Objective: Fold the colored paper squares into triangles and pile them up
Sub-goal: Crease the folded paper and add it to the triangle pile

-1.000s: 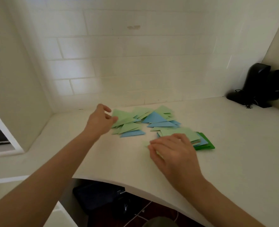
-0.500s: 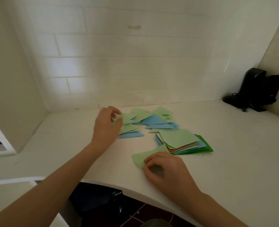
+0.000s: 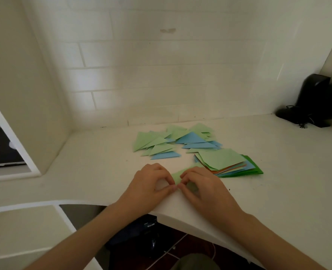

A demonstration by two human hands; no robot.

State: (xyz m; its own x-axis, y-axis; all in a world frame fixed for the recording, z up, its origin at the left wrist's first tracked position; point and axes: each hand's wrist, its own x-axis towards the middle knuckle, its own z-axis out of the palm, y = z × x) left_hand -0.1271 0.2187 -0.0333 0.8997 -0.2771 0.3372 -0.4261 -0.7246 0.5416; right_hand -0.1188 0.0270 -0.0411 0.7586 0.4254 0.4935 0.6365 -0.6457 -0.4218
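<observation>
i see the left hand (image 3: pixel 148 187) and the right hand (image 3: pixel 202 189) close together near the front edge of the white desk (image 3: pixel 278 172). both have curled fingers that pinch one light green paper square (image 3: pixel 177 177). the hands hide most of it, so i cannot tell how far it is folded. just beside the right hand sits the stack of paper squares (image 3: pixel 226 162), light green on top, dark green at the bottom. farther back lies the loose pile of green and blue triangles (image 3: pixel 173 142). a black device (image 3: pixel 313 101), blurry, stands in the far right corner.
</observation>
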